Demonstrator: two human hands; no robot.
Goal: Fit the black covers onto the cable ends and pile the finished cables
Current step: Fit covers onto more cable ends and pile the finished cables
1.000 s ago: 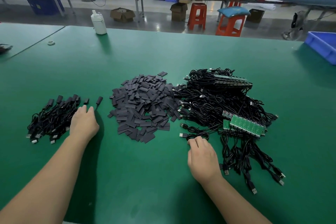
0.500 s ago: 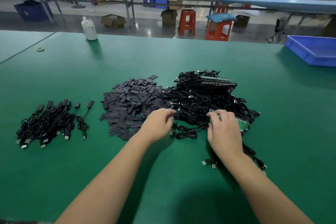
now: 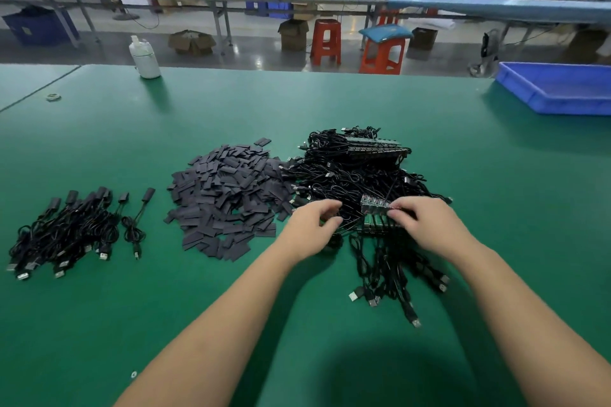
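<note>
Green table (image 3: 231, 324), near edge: two bare forearms reach in from the bottom corners, and loose USB plugs (image 3: 383, 299) trail from the cable heap toward that edge.

Right hand (image 3: 426, 228), right of centre: fingers curled, pinching a strip of small green circuit boards (image 3: 377, 208) joined to the cable ends. The strip is tilted, its lower side against the heap.

Left hand (image 3: 309, 228), just beside the right: thumb and forefinger curled toward the strip's left end, apparently pinching one cable or board. The actual contact is blurred.

Step in hand, judged: taking one uncovered cable from the strip. No cover is in either hand.

Next move, judged: the cable must come clear of the tangle without dragging its neighbours. One flat cover then wants picking from the pile to the left and sliding over the board end.

Black covers (image 3: 224, 198), centre of table: loose heap of flat rectangular sleeves, its right margin touching the cable heap.

Uncovered cables (image 3: 357, 172), right of the covers: dense black tangle, with more board strips at its far side.

Finished cables (image 3: 69, 228), toward the left edge: bundle with covered ends pointing away. One single cable (image 3: 135, 225) lies just beside it.

Far edge: white bottle (image 3: 144, 58) at left, blue tray (image 3: 558, 89) at the right corner.
</note>
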